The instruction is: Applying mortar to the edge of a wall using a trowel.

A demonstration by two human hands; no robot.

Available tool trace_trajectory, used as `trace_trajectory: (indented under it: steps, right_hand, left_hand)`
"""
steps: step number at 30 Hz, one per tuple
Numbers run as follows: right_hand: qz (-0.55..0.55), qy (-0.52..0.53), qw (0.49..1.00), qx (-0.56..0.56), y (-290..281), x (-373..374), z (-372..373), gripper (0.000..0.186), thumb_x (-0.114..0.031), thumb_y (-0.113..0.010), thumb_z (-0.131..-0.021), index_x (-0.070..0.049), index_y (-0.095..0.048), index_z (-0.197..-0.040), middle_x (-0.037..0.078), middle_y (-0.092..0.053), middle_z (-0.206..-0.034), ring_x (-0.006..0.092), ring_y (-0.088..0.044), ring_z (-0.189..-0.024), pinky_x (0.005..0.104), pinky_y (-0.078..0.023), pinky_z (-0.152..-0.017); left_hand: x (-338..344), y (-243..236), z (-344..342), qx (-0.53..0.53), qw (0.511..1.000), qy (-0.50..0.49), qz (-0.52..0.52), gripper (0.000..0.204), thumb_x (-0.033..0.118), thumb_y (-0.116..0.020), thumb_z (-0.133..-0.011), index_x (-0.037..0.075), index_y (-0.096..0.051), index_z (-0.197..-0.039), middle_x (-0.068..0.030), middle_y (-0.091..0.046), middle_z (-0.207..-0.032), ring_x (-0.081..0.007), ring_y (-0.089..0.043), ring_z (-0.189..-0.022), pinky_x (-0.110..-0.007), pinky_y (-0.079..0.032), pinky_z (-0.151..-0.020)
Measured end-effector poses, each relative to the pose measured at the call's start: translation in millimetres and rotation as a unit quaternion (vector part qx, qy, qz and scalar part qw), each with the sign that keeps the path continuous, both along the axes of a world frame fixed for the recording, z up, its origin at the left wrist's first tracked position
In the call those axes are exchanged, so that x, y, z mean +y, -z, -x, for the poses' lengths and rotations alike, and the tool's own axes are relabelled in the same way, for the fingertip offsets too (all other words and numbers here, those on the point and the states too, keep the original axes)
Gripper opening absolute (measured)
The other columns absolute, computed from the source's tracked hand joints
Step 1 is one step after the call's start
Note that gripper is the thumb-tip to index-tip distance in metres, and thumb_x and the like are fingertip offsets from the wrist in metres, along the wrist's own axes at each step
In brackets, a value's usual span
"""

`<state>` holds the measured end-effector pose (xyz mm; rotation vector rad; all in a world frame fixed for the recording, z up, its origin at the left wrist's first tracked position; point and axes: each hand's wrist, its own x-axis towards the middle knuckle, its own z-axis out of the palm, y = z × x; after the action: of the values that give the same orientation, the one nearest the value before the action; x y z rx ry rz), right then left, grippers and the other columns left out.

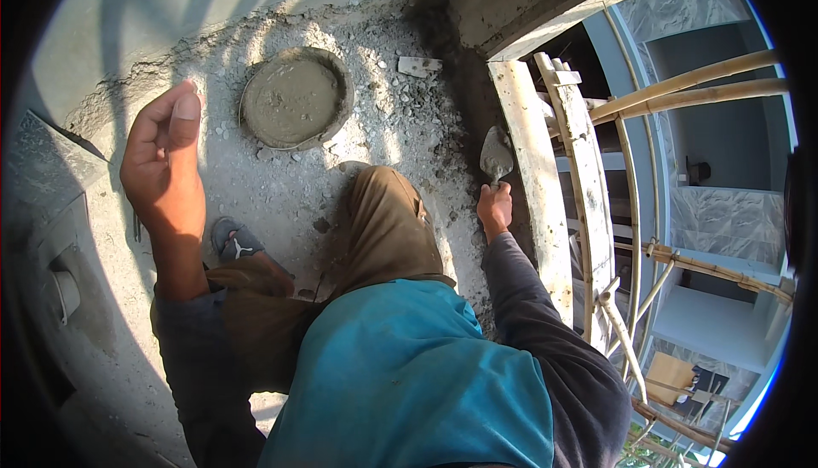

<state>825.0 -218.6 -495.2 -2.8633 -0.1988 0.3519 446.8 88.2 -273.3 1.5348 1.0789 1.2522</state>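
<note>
My right hand [494,209] is wrapped round the handle of a trowel [496,155]. The trowel's grey, mortar-smeared blade points away from me, beside the low edge at the right. My left hand [166,157] is raised at the left, fingers curled in and thumb against them, with nothing visible in it. Ahead of me on the rough floor sits a round pan [348,93] of wet grey mortar [294,97]. It stands between my two hands, farther off, and neither touches it.
Rubble [388,102] and a small flat offcut [419,66] lie beside the pan. Pale planks [532,170] and bamboo poles [682,97] run along an open drop on the right. A plastered wall [170,8] closes the far side. My sandalled foot [237,240] is at left.
</note>
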Motion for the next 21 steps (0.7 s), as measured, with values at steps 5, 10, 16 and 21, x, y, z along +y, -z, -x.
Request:
trace_trajectory:
  steps: [5, 10, 16, 21]
  right_hand:
    - [0.006, -0.041, 0.999, 0.006, -3, -8, 13, 0.053, -0.043, -0.059, -0.090, -0.007, -0.051, -0.128, 0.025, -0.062, -0.122, 0.0429, -0.059, -0.114, 0.0513, -0.047, -0.093]
    - [-0.064, -0.230, 0.971, -0.022, -10, 1, 34, 0.048, -0.037, -0.066, -0.090, -0.005, -0.054, -0.125, 0.021, -0.068, -0.097, 0.0406, -0.066, -0.095, 0.0455, -0.052, -0.083]
    - [-0.135, -0.236, 0.893, 0.358, -83, 16, 50, 0.040, -0.031, -0.064, -0.094, -0.001, -0.055, -0.119, 0.012, -0.067, -0.092, 0.0212, -0.067, -0.074, 0.0349, -0.054, -0.067]
    - [-0.325, -0.017, 0.820, 0.470, -77, -38, -5, 0.028, -0.026, -0.059, -0.096, -0.005, -0.057, -0.114, 0.004, -0.060, -0.087, 0.0137, -0.057, -0.061, 0.0284, -0.050, -0.054]
  left_hand:
    - [0, 2, -1, 0.006, 1.000, 0.001, 0.004, 0.028, 0.017, -0.064, -0.097, -0.004, -0.064, -0.117, -0.0116, -0.068, -0.112, -0.0199, -0.065, -0.107, -0.033, -0.049, -0.100]
    - [-1, -4, -4, -0.027, 1.000, -0.009, -0.011, 0.025, 0.015, -0.070, -0.094, -0.003, -0.068, -0.110, -0.0063, -0.070, -0.102, -0.0117, -0.064, -0.095, -0.024, -0.048, -0.088]
    - [4, 9, -3, -0.039, 0.999, -0.010, 0.012, 0.025, 0.013, -0.069, -0.094, -0.005, -0.067, -0.112, -0.0091, -0.070, -0.104, -0.0133, -0.065, -0.097, -0.025, -0.049, -0.090]
    - [7, 16, -10, -0.039, 0.999, -0.003, 0.019, 0.025, 0.011, -0.068, -0.094, -0.006, -0.066, -0.113, -0.0094, -0.070, -0.104, -0.0139, -0.065, -0.097, -0.025, -0.050, -0.090]
